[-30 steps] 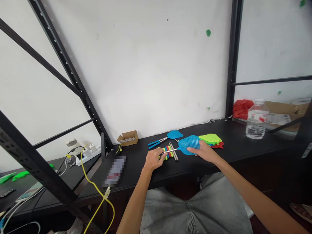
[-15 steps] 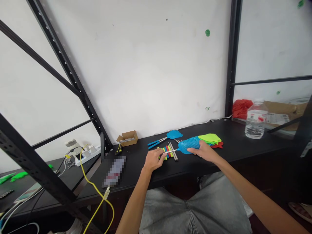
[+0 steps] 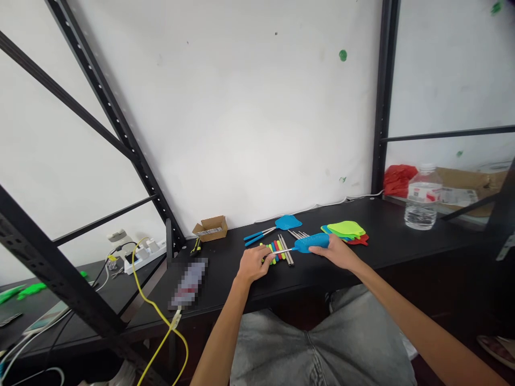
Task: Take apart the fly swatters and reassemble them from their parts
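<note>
My right hand (image 3: 338,253) is closed around the blue mesh head of a fly swatter (image 3: 309,243), which is tilted so its face looks narrow. Its thin metal rod points left into the closed fingers of my left hand (image 3: 254,262). Just under the rod lie several coloured handle grips (image 3: 278,250) in a row, partly hidden by my left hand. Beside them are loose metal rods (image 3: 286,250). More thin rods (image 3: 298,234) show behind the held head. Beyond my right hand sits a pile of green, blue and red swatter heads (image 3: 345,229).
Toward the wall lie blue-handled swatters (image 3: 288,221). Left of them are an open cardboard box (image 3: 212,228) and a black-and-yellow cutter (image 3: 196,247). A blurred phone-like item (image 3: 189,283) has a yellow cable (image 3: 151,303). A water bottle (image 3: 422,198) stands right. Black rack posts (image 3: 384,96) frame the table.
My right hand has turned the blue swatter head, so its broad face now shows as a narrower strip. More of the pile and the rods behind it shows. My left hand stays in place.
</note>
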A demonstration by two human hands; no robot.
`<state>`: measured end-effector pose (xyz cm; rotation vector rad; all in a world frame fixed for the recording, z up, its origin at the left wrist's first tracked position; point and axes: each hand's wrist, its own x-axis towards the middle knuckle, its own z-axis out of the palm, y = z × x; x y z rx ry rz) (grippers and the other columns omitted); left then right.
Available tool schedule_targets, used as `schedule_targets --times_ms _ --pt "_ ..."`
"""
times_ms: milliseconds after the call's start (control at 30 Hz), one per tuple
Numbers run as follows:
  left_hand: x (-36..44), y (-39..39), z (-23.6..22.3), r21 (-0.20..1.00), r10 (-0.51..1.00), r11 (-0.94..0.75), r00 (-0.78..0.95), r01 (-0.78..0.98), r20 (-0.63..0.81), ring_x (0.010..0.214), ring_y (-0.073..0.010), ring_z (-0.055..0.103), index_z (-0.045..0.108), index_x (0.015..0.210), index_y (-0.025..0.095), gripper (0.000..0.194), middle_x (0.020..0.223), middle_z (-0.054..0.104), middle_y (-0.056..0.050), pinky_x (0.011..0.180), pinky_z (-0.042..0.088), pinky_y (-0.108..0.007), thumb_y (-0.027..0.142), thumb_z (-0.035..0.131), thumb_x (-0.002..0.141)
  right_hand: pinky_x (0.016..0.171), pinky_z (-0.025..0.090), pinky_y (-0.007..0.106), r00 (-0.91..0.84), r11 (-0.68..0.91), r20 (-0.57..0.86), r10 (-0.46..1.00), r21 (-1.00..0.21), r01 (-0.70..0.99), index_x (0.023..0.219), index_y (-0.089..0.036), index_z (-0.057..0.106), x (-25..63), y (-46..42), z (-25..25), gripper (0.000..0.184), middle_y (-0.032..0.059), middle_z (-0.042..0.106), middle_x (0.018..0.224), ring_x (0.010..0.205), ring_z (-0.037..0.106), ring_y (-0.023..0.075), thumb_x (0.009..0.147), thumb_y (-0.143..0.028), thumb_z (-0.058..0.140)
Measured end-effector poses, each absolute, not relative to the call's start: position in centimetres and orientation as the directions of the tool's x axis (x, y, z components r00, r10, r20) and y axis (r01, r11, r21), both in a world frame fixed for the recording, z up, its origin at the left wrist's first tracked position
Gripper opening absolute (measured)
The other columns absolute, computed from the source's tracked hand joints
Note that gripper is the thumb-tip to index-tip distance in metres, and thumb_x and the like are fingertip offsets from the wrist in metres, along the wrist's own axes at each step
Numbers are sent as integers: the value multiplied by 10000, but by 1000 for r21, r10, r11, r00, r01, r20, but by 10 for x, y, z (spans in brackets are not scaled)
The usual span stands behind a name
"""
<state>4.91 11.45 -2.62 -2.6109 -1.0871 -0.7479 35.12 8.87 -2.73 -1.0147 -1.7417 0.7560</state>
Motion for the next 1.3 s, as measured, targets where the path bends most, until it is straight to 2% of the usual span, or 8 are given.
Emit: schedule_targets --times_ms 133,400,533,667,867,1133,1300 --pt "49 115 -27 -15 598 -702 601 712 531 701 -160 560 608 792 203 429 776 615 -44 606 338 -256 435 319 1009 712 534 398 -218 471 421 881 -829 301 691 -230 708 351 89 -28 295 25 679 639 767 656 285 714 -524 707" --pt "48 118 -30 -44 593 -688 596 725 541 682 -153 550 627 849 210 397 791 613 -37 575 301 -262 423 333 1010 644 516 343 -209 483 438 875 -823 299 709 -181 649 343 86 -29 368 29 652 681 649 595 198 783 -541 649" --pt "48 118 -30 -66 589 -682 601 728 540 682 -147 551 627 842 208 387 797 608 -33 564 283 -265 417 347 1010 503 489 300 -201 380 343 918 -905 193 812 -174 682 339 85 -31 377 39 664 717 609 591 191 752 -546 689" --pt "49 118 -31 -105 576 -676 612 730 541 681 -143 553 628 854 209 370 809 608 -33 551 261 -272 412 359 1009 463 483 285 -171 240 225 959 -968 76 999 -174 712 334 79 -29 420 70 711 823 661 636 213 720 -486 745" --pt "48 120 -33 -166 539 -668 626 725 564 648 -134 546 619 864 203 349 816 612 -30 534 234 -284 400 368 1007 447 471 262 -130 101 100 986 -995 -1 1013 -177 722 326 74 -28 417 91 734 893 715 670 229 693 -440 773" --pt "46 123 -36 -206 479 -681 640 703 601 597 -130 535 591 845 200 300 739 616 -6 524 216 -293 370 399 1002 476 472 257 -143 173 166 976 -984 42 995 -183 728 325 74 -28 388 62 721 837 703 649 207 706 -441 761" --pt "48 123 -37 -201 497 -671 634 714 593 614 -137 559 594 847 198 313 750 642 -19 539 251 -281 371 387 1007 475 467 262 -144 184 177 974 -982 32 1000 -176 732 326 77 -30 410 63 722 829 692 643 207 696 -450 769"
